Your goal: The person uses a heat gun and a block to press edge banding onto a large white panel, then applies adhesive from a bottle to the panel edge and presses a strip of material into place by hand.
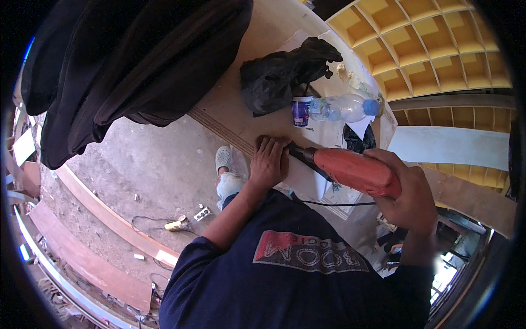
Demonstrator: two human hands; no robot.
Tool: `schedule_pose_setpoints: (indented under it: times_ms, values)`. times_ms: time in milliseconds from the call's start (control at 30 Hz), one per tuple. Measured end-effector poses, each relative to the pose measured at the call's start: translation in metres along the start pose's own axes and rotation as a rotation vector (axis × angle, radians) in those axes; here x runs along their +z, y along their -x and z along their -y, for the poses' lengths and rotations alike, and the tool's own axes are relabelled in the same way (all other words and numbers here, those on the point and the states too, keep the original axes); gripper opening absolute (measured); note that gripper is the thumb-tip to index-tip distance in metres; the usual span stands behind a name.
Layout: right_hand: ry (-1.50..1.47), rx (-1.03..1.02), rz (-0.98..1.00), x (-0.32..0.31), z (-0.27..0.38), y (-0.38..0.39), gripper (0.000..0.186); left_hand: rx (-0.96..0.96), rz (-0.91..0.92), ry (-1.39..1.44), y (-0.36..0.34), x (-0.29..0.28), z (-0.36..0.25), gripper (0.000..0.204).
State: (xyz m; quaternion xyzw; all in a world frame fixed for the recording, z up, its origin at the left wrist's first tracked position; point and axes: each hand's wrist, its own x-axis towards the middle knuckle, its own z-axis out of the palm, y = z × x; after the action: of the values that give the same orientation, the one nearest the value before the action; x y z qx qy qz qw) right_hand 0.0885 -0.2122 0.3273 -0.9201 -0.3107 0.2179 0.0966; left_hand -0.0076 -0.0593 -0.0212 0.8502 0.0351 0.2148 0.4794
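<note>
My right hand [410, 192] is wrapped round the rear of a red power drill [353, 170], which lies nearly level and points left. At its black nose, my left hand [268, 164] is closed, fingers curled over a dark brown piece that they mostly hide. Both hands are over the near edge of a pale wooden workbench [230, 109]. Just beyond the drill, a clear plastic bottle [342, 108] with a blue cap lies on its side against a dark blue cup [301, 112]. A crumpled black plastic bag [274, 82] is behind the cup.
Dark cloth [159, 55] hangs at the upper left. A black cable [339, 203] runs below the drill. On the floor at left are a power strip [202, 213], a yellow tool [175, 225] and long boards [93, 257]. Yellow gridded panels [416, 44] stand at upper right.
</note>
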Motion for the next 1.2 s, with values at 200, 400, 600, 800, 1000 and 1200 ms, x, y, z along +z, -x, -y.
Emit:
schedule_pose_setpoints:
  times_ms: [200, 400, 600, 800, 1000, 1200]
  values:
    - [0.013, 0.011, 0.023, -0.002, 0.003, -0.002, 0.065, 0.008, 0.004, -0.018, -0.001, 0.001, 0.001, 0.039]
    - [0.031, 0.003, 0.018, -0.002, 0.006, -0.002, 0.066, 0.012, 0.016, -0.018, -0.004, -0.003, 0.001, 0.043]
    - [0.017, 0.0, 0.052, -0.001, 0.005, -0.005, 0.065, 0.026, 0.0, 0.005, -0.005, -0.002, 0.0, 0.043]
    - [0.013, 0.008, 0.049, 0.001, 0.007, -0.01, 0.067, 0.023, 0.006, -0.015, -0.002, 0.003, 0.003, 0.041]
    - [0.055, 0.014, 0.089, -0.001, 0.015, -0.017, 0.069, 0.005, -0.004, -0.018, 0.001, 0.007, 0.005, 0.041]
    - [0.089, 0.092, 0.132, -0.003, 0.017, -0.02, 0.069, -0.014, -0.011, 0.035, 0.001, 0.006, 0.003, 0.039]
